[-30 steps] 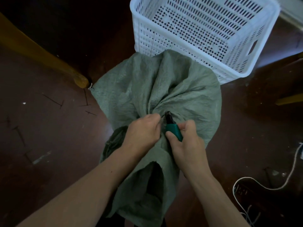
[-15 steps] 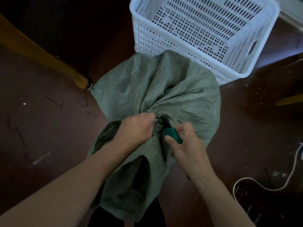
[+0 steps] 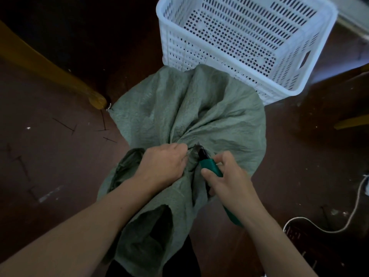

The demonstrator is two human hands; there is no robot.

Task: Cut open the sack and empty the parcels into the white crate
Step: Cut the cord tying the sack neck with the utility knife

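Note:
A grey-green woven sack lies bulging on the dark floor in front of the white perforated crate, its far end touching the crate's near wall. My left hand is clenched on the gathered neck of the sack. My right hand holds green-handled cutters, their dark jaws at the tied neck just right of my left fist. A thin dark tie shows at the neck between the two hands. The loose mouth of the sack hangs open below my left wrist. No parcels are visible.
A yellow wooden furniture leg slants down to the floor left of the sack. A white cable loops over a dark object at the lower right. Another yellow piece lies at the right edge. Thin dark scraps dot the floor on the left.
Both hands shifted slightly left and the sack's loose mouth swung left with them. The cutters tilted, so more of the green handle shows below my right hand.

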